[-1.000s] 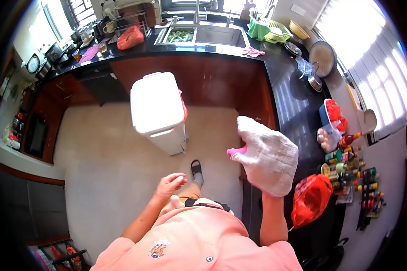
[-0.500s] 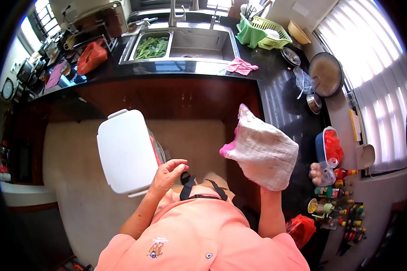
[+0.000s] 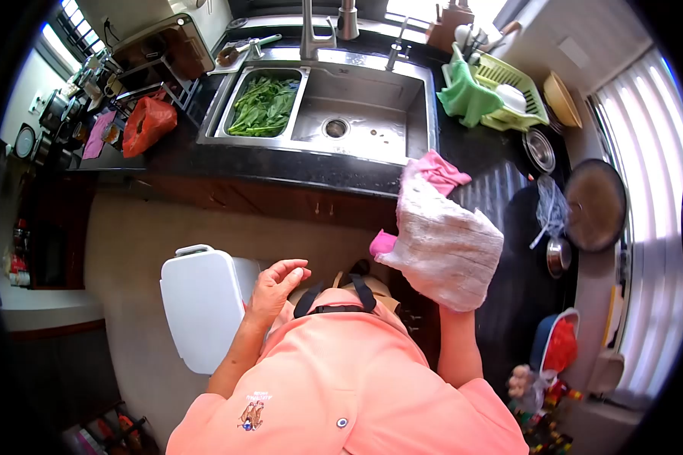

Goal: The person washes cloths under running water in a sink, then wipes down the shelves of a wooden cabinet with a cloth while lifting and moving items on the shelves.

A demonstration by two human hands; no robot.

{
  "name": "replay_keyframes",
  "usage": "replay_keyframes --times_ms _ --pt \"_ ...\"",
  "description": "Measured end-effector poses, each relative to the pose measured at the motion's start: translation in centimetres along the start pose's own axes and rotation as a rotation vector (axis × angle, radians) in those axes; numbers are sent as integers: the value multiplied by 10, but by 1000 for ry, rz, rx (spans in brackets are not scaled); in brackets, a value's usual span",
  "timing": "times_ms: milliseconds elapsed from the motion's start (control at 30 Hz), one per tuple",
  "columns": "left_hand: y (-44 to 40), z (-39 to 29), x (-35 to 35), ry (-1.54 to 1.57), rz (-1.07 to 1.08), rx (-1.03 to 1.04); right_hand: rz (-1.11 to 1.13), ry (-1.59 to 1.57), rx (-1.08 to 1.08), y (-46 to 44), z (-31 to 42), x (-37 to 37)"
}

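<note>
My left hand (image 3: 277,288) is in front of my waist, just right of the white lidded bin (image 3: 201,311) on the floor. Its fingers are loosely bent, the thumb is near them, and nothing shows between them. A whitish cloth with pink at its edges (image 3: 451,246) covers my right hand, whose fingers are hidden under it. The cloth is held out by the counter's corner. In the view its top overlaps a pink cloth (image 3: 442,173) lying by the sink; I cannot tell whether they touch.
Leafy greens (image 3: 264,106) fill the left basin of the steel sink (image 3: 357,155). A green dish rack (image 3: 512,83) with bowls stands right of it. Along the right counter are a large round pan (image 3: 596,205), a metal bowl (image 3: 558,256) and a blue tub (image 3: 542,341).
I have come closer to the sink, which looks larger now. The cloth on my right hand has come up to the counter edge. The bin sits lower in view, and my left hand remains loosely bent.
</note>
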State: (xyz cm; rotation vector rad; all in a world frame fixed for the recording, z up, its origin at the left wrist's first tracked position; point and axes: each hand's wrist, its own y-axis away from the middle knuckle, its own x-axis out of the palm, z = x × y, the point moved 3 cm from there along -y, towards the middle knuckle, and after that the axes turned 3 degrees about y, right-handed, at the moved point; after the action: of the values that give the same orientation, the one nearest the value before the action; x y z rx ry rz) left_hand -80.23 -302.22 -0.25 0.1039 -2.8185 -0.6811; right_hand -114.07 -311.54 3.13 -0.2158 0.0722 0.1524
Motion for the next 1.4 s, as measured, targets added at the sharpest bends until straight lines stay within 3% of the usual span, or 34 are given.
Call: replay_keyframes --times_ms 267,400,433,633,800,900,933,1067,1133,1267,1400 --pt "-95 -60 -41 75 -248 145 75 101 24 -121 -23 2" --pt "-182 -103 -79 -117 -322 251 28 192 48 -163 -26 15" --pt "-202 -132 -77 -164 -279 267 1 216 56 -175 -13 18" --pt "-402 -151 -46 -690 -25 426 -145 413 120 -204 -7 47" --pt "-525 -111 8 -1256 233 520 -243 691 213 -205 -9 59" --pt "-579 -77 19 -1317 280 517 -234 900 271 -207 -15 58" --pt "-594 -79 20 -1448 336 338 -223 959 287 -210 -14 56" --pt "-631 -41 10 -1584 395 454 -149 1170 336 -224 -24 52" --pt "-645 4 -3 -1628 505 336 -89 1241 356 -232 -43 51" --pt "-632 2 3 -1694 609 73 -13 1325 345 -253 -58 46" --pt "-628 15 -5 -1716 493 324 61 1383 306 -270 -65 45"
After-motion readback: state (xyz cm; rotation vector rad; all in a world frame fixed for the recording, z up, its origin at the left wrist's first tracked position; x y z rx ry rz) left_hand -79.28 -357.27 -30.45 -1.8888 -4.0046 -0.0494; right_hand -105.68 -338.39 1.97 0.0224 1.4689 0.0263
